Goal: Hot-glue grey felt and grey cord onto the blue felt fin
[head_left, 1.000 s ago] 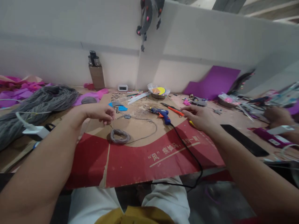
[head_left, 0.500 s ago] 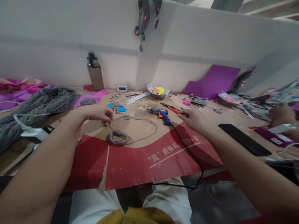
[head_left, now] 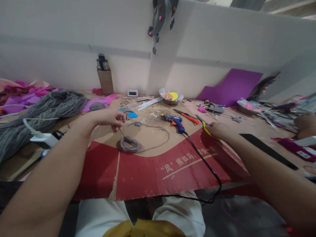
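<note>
My left hand is closed in a pinch on the end of a grey cord, just above the cardboard. Below it the grey cord lies in a loose coil, and one strand loops right and back to a small grey star. On the right, my right hand is closed around the yellow handles of a pair of scissors, blades pointing away to the left. Beside them lie an orange-handled tool and a blue glue gun, both untouched.
A black cable trails from the glue gun over the front edge. Grey yarn is heaped on the left by a white plug. A black phone-like slab lies under my right forearm. Another person's hand is at far right.
My right hand has moved right, away from the orange-handled tool, and now grips the scissors. My left hand still pinches the cord. The view has shifted slightly left.
</note>
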Demonstrator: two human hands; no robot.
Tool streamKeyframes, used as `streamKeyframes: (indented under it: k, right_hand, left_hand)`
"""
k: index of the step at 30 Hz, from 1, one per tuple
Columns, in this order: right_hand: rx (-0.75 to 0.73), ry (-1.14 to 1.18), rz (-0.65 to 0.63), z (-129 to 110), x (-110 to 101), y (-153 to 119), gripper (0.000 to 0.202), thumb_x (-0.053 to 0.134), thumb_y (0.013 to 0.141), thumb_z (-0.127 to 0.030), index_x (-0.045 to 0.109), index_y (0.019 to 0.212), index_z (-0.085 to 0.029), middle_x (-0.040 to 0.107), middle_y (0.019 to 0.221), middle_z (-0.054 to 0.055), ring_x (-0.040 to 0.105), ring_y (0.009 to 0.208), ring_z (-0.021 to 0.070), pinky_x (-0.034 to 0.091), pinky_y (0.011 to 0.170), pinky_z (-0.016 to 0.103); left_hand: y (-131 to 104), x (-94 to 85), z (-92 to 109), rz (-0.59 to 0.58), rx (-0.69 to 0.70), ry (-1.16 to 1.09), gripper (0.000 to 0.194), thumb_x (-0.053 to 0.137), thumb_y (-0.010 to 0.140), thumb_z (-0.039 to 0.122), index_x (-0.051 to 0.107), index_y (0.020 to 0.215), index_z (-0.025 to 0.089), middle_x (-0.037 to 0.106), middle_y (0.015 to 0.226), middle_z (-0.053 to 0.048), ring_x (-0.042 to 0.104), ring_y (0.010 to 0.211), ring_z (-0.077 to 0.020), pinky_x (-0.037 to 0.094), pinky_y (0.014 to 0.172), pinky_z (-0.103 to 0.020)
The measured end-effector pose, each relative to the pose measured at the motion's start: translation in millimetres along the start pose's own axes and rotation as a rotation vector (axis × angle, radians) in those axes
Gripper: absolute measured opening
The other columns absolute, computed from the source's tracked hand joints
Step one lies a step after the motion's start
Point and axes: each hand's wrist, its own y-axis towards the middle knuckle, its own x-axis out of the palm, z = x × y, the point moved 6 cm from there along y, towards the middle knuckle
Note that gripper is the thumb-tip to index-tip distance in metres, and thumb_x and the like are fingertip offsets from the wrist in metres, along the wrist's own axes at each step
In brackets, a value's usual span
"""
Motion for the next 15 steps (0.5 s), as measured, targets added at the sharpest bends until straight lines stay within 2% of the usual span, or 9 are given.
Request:
streamKeyframes:
  k: [3,5,7,11,13,15]
  right_hand:
    - [0.098,-0.121,-0.105,10.9,13.8,4.4,0.031,0.058,0.078,-0.027,0.047,0.049,-0.021,0.056,0.062,0.016,0.055,0.063,0.0236,0.034,0.065,0.04]
    - [0.161,-0.189,-0.148,18.6,14.1,5.3,0.025,0.054,0.08,-0.031,0.055,0.058,-0.019,0.058,0.069,0.022,0.059,0.071,0.0299,0.034,0.066,0.043]
    - [0.177,-0.21,-0.215,23.4,13.2,4.8,0.028,0.05,0.084,-0.037,0.062,0.071,-0.015,0.06,0.073,0.025,0.06,0.07,0.0291,0.035,0.065,0.042]
    - [0.17,-0.21,-0.357,25.6,15.7,5.7,0.039,0.046,0.088,-0.041,0.065,0.102,-0.009,0.063,0.071,0.02,0.058,0.058,0.0226,0.038,0.062,0.036]
    - [0.211,-0.233,-0.391,27.9,18.7,9.1,0.045,0.051,0.086,-0.039,0.062,0.112,-0.004,0.065,0.072,0.02,0.059,0.058,0.0245,0.039,0.06,0.035]
    - [0.236,-0.255,-0.393,30.4,21.1,13.2,0.051,0.053,0.084,-0.039,0.059,0.117,0.0,0.067,0.081,0.025,0.061,0.064,0.0276,0.039,0.061,0.035]
  left_hand:
    - [-1.3,0.9,-1.0,-0.008,0.013,0.009,0.017,0.065,0.062,0.022,0.064,0.079,0.02,0.069,0.065,-0.001,0.068,0.063,-0.0196,0.05,0.058,-0.025]
    - [-3.4,1.5,1.1,-0.014,0.021,0.048,0.012,0.063,0.063,0.02,0.063,0.075,0.019,0.07,0.066,-0.002,0.068,0.064,-0.0193,0.05,0.06,-0.025]
    - [-5.0,1.6,4.2,-0.014,0.026,0.089,0.01,0.062,0.064,0.018,0.063,0.073,0.018,0.07,0.066,-0.003,0.068,0.065,-0.0193,0.05,0.061,-0.026]
    - [-6.1,1.1,8.8,-0.005,0.013,0.129,0.008,0.06,0.066,0.018,0.063,0.074,0.018,0.067,0.064,-0.002,0.065,0.063,-0.017,0.049,0.06,-0.025]
    - [-6.4,1.5,10.2,-0.011,0.013,0.128,0.009,0.059,0.067,0.018,0.061,0.076,0.018,0.065,0.062,-0.001,0.064,0.061,-0.0155,0.049,0.059,-0.024]
    - [-6.7,2.1,11.0,-0.02,0.021,0.126,0.01,0.058,0.068,0.018,0.06,0.078,0.018,0.064,0.063,0.0,0.063,0.061,-0.0144,0.048,0.059,-0.023]
